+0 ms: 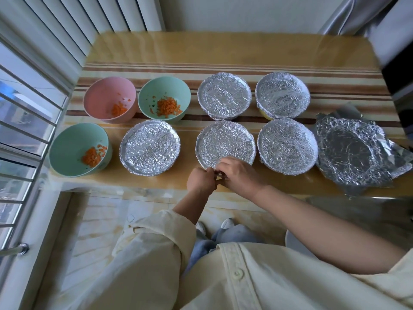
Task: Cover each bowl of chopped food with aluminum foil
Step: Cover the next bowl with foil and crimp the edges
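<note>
- I am looking down on a desk with a striped cloth, which is standing beside a barred window.
- A heap of loose foil sheets is lying crumpled at the desk's right end, just beside the front row of bowls.
- Five bowls are sitting under foil. Two are in the back row, the back left covered bowl and the back right covered bowl. Three are in front: the left covered bowl, the middle covered bowl and the right covered bowl.
- Three bowls are standing uncovered at the left: a pink bowl and a green bowl in the back row, and a second green bowl at the front corner.
- The right hand is reaching over the near side of the middle covered bowl, its fingers curling down onto the foil rim and pinching it.
- The left hand is meeting it at the same spot, its fingers curling tight on that foil rim.
- Chopped carrot is lying in a small pile in each uncovered bowl.
</note>
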Available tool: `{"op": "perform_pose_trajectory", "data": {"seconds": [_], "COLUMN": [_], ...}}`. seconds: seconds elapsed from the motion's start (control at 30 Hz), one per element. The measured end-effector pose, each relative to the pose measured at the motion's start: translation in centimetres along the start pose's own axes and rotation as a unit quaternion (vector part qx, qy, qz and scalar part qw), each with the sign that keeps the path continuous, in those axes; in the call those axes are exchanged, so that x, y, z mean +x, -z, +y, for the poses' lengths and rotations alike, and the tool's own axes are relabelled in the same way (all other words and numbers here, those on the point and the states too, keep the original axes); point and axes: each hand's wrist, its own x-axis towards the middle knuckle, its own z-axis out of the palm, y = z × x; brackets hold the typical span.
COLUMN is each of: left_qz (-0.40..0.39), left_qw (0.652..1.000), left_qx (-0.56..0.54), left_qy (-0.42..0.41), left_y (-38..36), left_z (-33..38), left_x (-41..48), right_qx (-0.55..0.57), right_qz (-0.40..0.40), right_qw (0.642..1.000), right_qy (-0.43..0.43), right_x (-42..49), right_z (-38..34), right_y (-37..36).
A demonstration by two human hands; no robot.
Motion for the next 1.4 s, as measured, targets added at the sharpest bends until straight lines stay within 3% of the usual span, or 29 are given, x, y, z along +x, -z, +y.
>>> {"op": "perform_pose_trajectory", "data": {"seconds": [0.2, 0.8, 1.2, 1.4], "left_qz": [-0.013, 0.097, 0.109, 0.116], "left_qw": [1.000, 0.994, 0.992, 0.992], "left_qx": [0.001, -0.034, 0.059, 0.044], "left_qy": [-0.009, 0.023, -0.020, -0.039], "left_y": [1.0, -0.7, 0.2, 0.3], "left_z": [0.3, -0.9, 0.0, 0.6], "left_x": [0.2, -0.8, -1.0, 1.2], "right_qx": [-0.022, -0.008, -0.007, 0.000], "right_qz": [0.029, 0.023, 0.043, 0.022], "right_qw": [0.999, 0.999, 0.999, 1.000], "right_qy": [-0.007, -0.020, -0.003, 0.011], "right_x": [-0.9, -0.4, -0.1, -0.6], "right_z": [0.3, 0.0, -0.7, 0.2], "right_y": [0.3, -0.4, 0.0, 0.2]}}
